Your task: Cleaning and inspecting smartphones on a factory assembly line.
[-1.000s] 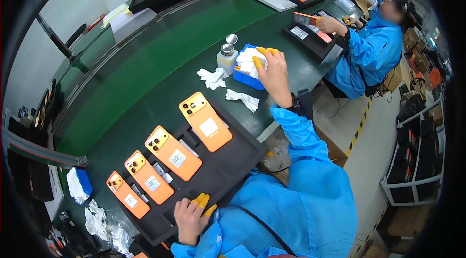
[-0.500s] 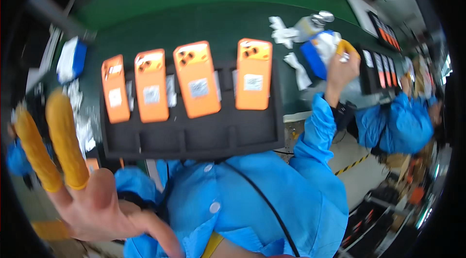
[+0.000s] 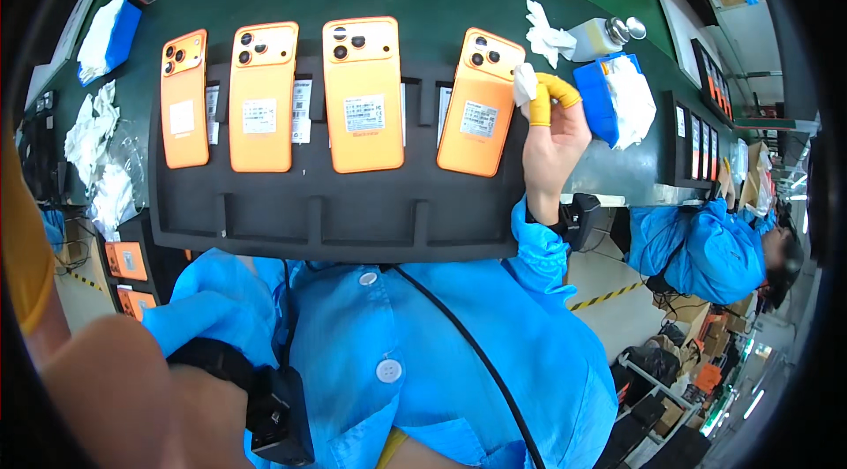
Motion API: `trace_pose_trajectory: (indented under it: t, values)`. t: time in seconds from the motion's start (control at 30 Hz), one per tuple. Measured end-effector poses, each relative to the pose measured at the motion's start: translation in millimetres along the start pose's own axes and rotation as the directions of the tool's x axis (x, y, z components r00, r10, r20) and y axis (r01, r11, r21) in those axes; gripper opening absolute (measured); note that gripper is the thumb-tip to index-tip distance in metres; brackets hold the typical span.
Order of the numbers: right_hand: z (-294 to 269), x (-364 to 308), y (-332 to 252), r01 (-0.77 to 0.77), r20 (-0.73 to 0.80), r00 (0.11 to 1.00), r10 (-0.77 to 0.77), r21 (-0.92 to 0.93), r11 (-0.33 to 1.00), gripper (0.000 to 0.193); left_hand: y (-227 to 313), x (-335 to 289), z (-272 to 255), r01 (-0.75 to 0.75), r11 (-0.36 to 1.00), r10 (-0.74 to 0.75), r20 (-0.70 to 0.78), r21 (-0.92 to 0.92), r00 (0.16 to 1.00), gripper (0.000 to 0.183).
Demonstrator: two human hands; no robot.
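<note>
An orange smartphone (image 3: 480, 98) leans at the right end of a black foam tray (image 3: 282, 235), its back and camera lenses upward. Between its yellow-covered fingertips, my right hand (image 3: 554, 134) pinches a small white wipe (image 3: 525, 85) at this phone's upper right edge; whether they touch is hard to tell. More orange smartphones stand to the left in the same row: one in the middle (image 3: 364, 98), one beside it (image 3: 262, 98) and one at the far left (image 3: 184, 103). Each has a white label. Close to the camera, my left hand (image 3: 123, 381) is partly cut off, a yellow-covered finger stretched upward, holding nothing visible.
Right of the tray are a blue box of white wipes (image 3: 604, 103), a pump bottle (image 3: 600, 37) and a crumpled wipe (image 3: 549, 35). Another blue box (image 3: 110, 37) and crumpled wipes (image 3: 93, 134) lie left. A co-worker (image 3: 697, 244) sits right, near another phone tray (image 3: 693, 138).
My right hand has moved left from the blue box to the rightmost phone, bringing a white wipe. That phone now tilts more. My left hand has come nearer the camera, toward the left edge.
</note>
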State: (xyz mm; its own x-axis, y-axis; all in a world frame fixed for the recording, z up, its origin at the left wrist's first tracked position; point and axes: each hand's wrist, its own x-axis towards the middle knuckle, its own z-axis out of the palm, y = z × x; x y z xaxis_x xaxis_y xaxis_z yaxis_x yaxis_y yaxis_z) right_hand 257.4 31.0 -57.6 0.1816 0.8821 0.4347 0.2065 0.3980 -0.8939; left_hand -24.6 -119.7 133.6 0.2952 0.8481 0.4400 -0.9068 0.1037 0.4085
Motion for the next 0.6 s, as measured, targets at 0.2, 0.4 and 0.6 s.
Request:
trace_pose_trajectory:
  t: [0.2,0.4,0.6]
  values:
    - [1,-4,6,-0.058,0.058,0.997,0.054,0.068,0.996,0.015,2,-5,-2,-0.009,0.999,0.008,-0.038,-0.031,0.999,0.046]
    - [1,-3,4,-0.068,0.037,0.997,0.066,0.077,0.995,0.014,1,-4,-4,-0.011,0.999,0.009,-0.043,-0.034,0.999,0.035]
    - [1,-3,7,-0.066,0.067,0.996,0.061,0.084,0.994,0.013,2,0,0,0.003,0.999,-0.004,-0.041,-0.037,0.999,0.024]
